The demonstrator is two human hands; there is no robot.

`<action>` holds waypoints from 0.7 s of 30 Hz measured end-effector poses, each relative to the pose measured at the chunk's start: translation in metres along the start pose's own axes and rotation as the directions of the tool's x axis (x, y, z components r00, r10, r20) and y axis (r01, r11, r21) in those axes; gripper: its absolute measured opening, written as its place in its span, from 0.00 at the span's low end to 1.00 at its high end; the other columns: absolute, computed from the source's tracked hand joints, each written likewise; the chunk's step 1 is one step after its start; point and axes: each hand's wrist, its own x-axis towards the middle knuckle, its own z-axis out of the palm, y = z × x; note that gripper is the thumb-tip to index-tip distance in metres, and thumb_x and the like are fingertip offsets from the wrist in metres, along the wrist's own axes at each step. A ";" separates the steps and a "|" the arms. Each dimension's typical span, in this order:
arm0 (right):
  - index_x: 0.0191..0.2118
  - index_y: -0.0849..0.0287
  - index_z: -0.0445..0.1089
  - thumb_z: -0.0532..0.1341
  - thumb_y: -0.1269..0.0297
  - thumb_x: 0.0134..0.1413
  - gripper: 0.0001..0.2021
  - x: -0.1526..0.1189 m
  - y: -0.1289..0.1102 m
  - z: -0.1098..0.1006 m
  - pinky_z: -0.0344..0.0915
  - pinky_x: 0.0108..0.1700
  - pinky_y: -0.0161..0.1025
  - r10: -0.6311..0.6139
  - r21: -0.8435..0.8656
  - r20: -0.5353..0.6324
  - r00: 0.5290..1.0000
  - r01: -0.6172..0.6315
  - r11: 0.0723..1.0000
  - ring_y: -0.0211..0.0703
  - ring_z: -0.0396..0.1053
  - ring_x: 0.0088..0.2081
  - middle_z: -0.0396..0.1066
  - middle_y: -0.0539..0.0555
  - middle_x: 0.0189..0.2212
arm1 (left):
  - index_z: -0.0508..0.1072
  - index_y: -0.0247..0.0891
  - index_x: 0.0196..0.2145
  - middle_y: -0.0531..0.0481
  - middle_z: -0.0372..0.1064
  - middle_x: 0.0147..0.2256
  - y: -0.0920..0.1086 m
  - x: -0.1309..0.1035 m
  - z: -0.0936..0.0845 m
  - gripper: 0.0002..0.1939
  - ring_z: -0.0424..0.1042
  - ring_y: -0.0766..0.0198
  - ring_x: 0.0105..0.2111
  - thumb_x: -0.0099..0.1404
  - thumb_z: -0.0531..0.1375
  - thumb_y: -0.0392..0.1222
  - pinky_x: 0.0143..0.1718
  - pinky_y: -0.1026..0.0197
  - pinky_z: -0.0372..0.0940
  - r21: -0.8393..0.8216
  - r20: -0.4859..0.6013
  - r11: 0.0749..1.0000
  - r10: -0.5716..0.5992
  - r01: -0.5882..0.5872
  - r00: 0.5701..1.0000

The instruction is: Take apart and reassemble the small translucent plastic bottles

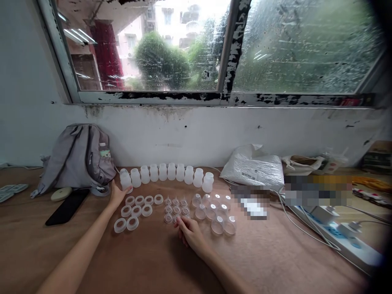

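My left hand is closed around the lower part of the leftmost baby bottle, a frosted white one at the end of a curved row of several bottles. The thumb lies across its front; the other fingers are hidden behind it. Bent over the front row of clear silicone nipples, my right hand has its thumb and fingertips pinched at a nipple. White screw rings lie in rows left of the nipples. Clear domed caps stand to their right.
A grey backpack, a black phone and a round cream-coloured object are at the left. Against the wall lies a silvery plastic parcel. A white power strip with cables runs along the right side, below the window.
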 end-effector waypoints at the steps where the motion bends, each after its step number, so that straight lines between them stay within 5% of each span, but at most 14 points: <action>1: 0.26 0.61 0.63 0.46 0.49 0.54 0.21 -0.001 -0.001 -0.001 0.49 0.14 0.29 -0.046 -0.057 -0.048 0.998 0.043 0.997 0.31 0.54 0.13 0.55 0.45 0.13 | 0.56 0.28 0.48 0.32 0.58 0.48 0.005 -0.006 -0.004 0.36 0.57 0.46 0.50 0.45 0.59 0.52 0.47 0.50 0.56 -0.008 -0.038 1.000 -0.003 0.002 0.999; 4: 0.22 0.59 0.63 0.48 0.53 0.54 0.18 -0.003 -0.006 -0.004 0.51 0.21 0.32 -0.202 -0.241 -0.169 0.965 0.159 0.957 0.34 0.56 0.18 0.57 0.47 0.15 | 0.64 0.35 0.42 0.41 0.63 0.42 0.026 -0.036 -0.018 0.21 0.61 0.52 0.45 0.53 0.55 0.50 0.45 0.52 0.57 -0.056 -0.046 0.977 0.204 -0.206 0.978; 7: 0.20 0.58 0.61 0.50 0.56 0.54 0.16 -0.003 -0.007 -0.005 0.52 0.24 0.34 -0.280 -0.362 -0.225 0.933 0.187 0.913 0.37 0.57 0.20 0.60 0.49 0.17 | 0.71 0.40 0.26 0.45 0.67 0.36 0.048 -0.079 -0.025 0.09 0.62 0.53 0.41 0.55 0.54 0.45 0.44 0.52 0.56 0.012 0.186 0.886 0.454 -0.464 0.872; 12: 0.27 0.57 0.64 0.51 0.60 0.52 0.10 -0.001 0.000 -0.008 0.55 0.28 0.35 -0.357 -0.523 -0.304 0.883 0.159 0.837 0.40 0.60 0.25 0.63 0.51 0.22 | 0.71 0.40 0.30 0.40 0.65 0.42 0.064 -0.128 -0.021 0.07 0.58 0.46 0.46 0.55 0.55 0.42 0.46 0.40 0.49 0.187 0.247 0.829 0.479 -0.526 0.842; 21: 0.39 0.56 0.65 0.51 0.65 0.53 0.10 0.001 0.001 -0.008 0.61 0.33 0.36 -0.359 -0.708 -0.199 0.912 0.120 0.696 0.41 0.64 0.32 0.64 0.54 0.33 | 0.63 0.39 0.34 0.45 0.61 0.46 0.071 -0.146 -0.026 0.07 0.59 0.57 0.49 0.63 0.48 0.39 0.47 0.53 0.58 -0.238 0.369 0.765 0.641 -0.599 0.673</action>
